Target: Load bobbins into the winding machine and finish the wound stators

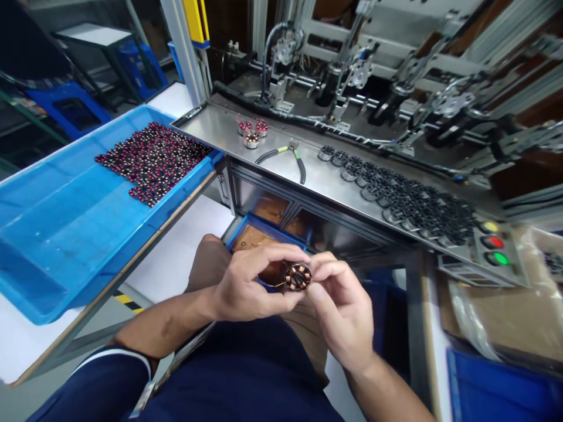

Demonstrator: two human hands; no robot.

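Observation:
Above my lap I hold a small round motor stator (298, 276) with copper windings and a black core. My left hand (259, 278) is closed around its left side, thumb below and fingers above. At its right edge my right hand (341, 305) pinches with thumb and fingertips; whether a wire end is between them is too small to tell. A thin copper wire (275, 285) runs out from the stator's left, under my left hand. On the metal ledge ahead, two red-wound stators and a copper-wound stator (251, 139) stand beside cutting pliers (290, 151) with black and green handles.
Many black unwound stator cores (396, 190) crowd the ledge's right part. At left, a blue tray (65, 217) carries a pile of wound stators (153, 158). Behind the ledge stands a winding machine (360, 76). Coloured buttons (497, 241) sit at the ledge's right end.

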